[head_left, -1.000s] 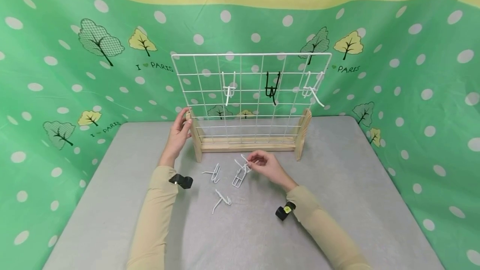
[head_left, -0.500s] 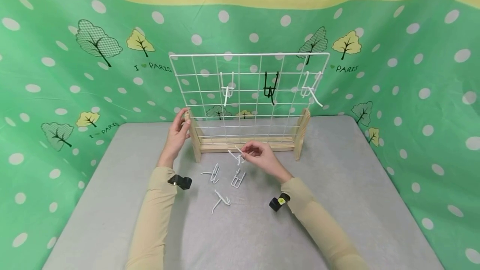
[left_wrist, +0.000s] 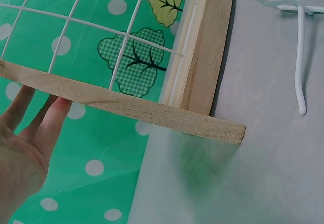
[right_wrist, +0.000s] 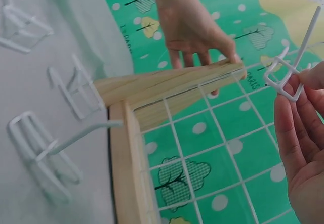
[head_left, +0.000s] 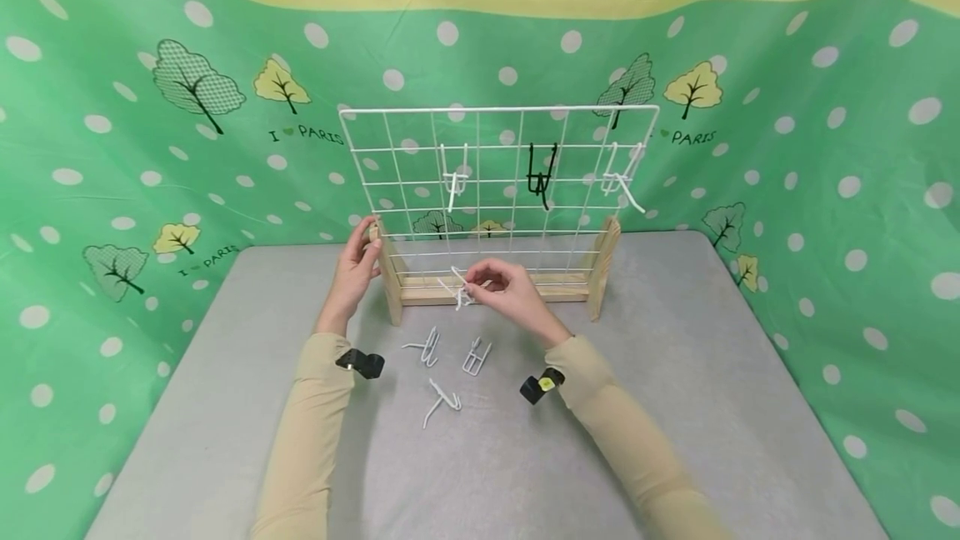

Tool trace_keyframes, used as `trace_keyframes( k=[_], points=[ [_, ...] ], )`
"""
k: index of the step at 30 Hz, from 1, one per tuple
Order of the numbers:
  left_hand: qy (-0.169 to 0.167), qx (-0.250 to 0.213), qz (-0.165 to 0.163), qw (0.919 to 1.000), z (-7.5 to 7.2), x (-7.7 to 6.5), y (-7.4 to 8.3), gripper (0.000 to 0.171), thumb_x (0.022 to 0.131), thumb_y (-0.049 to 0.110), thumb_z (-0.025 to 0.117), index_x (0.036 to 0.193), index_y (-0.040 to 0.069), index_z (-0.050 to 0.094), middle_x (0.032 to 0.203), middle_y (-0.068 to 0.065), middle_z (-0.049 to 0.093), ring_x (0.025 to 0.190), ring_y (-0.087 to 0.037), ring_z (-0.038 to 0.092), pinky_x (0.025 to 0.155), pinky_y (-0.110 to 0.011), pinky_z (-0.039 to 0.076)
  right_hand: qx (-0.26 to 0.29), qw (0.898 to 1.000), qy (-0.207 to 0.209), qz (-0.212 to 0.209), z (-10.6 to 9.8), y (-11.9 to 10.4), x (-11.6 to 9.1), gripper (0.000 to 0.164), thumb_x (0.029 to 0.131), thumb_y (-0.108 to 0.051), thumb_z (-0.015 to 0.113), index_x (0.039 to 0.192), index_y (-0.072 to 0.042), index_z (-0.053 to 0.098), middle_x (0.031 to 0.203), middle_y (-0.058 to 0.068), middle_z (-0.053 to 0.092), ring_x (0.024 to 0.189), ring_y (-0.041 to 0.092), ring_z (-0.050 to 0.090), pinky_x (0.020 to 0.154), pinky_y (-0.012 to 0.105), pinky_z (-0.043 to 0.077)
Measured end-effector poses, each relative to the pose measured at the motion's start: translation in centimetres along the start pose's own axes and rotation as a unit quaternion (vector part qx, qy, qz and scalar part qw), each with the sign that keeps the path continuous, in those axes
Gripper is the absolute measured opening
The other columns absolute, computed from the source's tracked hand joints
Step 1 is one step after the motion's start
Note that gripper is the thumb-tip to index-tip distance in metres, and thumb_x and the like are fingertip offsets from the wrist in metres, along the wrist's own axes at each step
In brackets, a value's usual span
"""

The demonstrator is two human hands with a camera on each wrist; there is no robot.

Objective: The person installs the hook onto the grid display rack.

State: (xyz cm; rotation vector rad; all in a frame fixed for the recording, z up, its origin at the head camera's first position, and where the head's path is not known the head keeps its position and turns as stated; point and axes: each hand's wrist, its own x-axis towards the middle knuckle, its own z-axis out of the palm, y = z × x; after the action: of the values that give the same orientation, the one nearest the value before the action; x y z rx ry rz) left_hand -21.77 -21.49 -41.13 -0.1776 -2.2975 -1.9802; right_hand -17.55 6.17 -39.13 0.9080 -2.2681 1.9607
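At the left side of the wire grid rack, my left hand grips the wooden upright, with the thumb on one side and the fingers on the other. My right hand pinches a white wire hook between thumb and fingertips, in front of the grid's lower part. The right wrist view shows that hook raised clear of the table, its long prong pointing up. Two white hooks and a black hook hang on the grid's upper rows.
Three loose white hooks lie on the grey tabletop: one hook at the left, another hook beside it, a third hook nearer the front. Behind the rack hangs a green dotted curtain.
My right hand has lifted the white hook away from the loose one below it and carried it up and left toward the grid. My left hand keeps its hold on the upright.
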Motion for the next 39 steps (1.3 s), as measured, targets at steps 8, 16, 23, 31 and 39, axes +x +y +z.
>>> trace_keyframes(
  k=[8, 16, 23, 31, 39],
  points=[
    [-0.003, -0.007, 0.007, 0.9999, 0.0, 0.0, 0.0, 0.049, 0.105, 0.018, 0.043, 0.151, 0.012, 0.028, 0.143, -0.028, 0.036, 0.128, -0.040, 0.039, 0.097, -0.060, 0.042, 0.020, 1.000, 0.006, -0.004, 0.8, -0.8, 1.3, 0.011, 0.086, 0.011, 0.063, 0.097, 0.012, 0.062, 0.091, 0.022, 0.066, 0.083, 0.014, 0.061, 0.068, 0.024, 0.052],
    [-0.005, -0.003, 0.008, 0.9999, 0.0, 0.0, 0.0, 0.050, 0.105, 0.017, 0.042, 0.152, 0.011, 0.027, 0.142, -0.028, 0.038, 0.126, -0.038, 0.042, 0.096, -0.056, 0.045, 0.039, 0.998, 0.009, -0.039, 1.5, 0.6, 3.1, 0.012, 0.087, 0.010, 0.065, 0.098, 0.011, 0.063, 0.092, 0.023, 0.065, 0.083, 0.015, 0.062, 0.068, 0.029, 0.055],
    [-0.001, -0.003, 0.002, 1.0000, -0.1, -0.1, 0.1, 0.050, 0.105, 0.018, 0.043, 0.152, 0.013, 0.027, 0.142, -0.027, 0.038, 0.126, -0.038, 0.041, 0.097, -0.056, 0.044, 0.063, 0.997, 0.002, -0.055, 2.1, 0.3, 4.8, 0.011, 0.089, 0.004, 0.065, 0.099, 0.008, 0.063, 0.092, 0.016, 0.066, 0.083, 0.016, 0.063, 0.069, 0.028, 0.055],
    [-0.004, -0.007, 0.001, 1.0000, -0.1, -0.1, 0.0, 0.050, 0.105, 0.017, 0.042, 0.152, 0.012, 0.027, 0.142, -0.028, 0.037, 0.127, -0.042, 0.040, 0.097, -0.059, 0.041, 0.061, 0.997, -0.004, -0.048, 3.1, -0.5, 6.5, 0.012, 0.090, 0.000, 0.066, 0.101, 0.005, 0.064, 0.093, 0.011, 0.066, 0.085, 0.016, 0.062, 0.072, 0.030, 0.055],
    [-0.007, -0.015, 0.004, 0.9999, 0.0, -0.1, 0.1, 0.048, 0.105, 0.014, 0.041, 0.151, 0.011, 0.027, 0.145, -0.028, 0.036, 0.126, -0.037, 0.041, 0.098, -0.060, 0.041, 0.057, 0.997, -0.029, -0.042, 4.0, -1.4, 7.9, 0.012, 0.092, -0.002, 0.065, 0.103, 0.004, 0.065, 0.095, 0.010, 0.065, 0.087, 0.017, 0.061, 0.074, 0.030, 0.055]
  ],
)
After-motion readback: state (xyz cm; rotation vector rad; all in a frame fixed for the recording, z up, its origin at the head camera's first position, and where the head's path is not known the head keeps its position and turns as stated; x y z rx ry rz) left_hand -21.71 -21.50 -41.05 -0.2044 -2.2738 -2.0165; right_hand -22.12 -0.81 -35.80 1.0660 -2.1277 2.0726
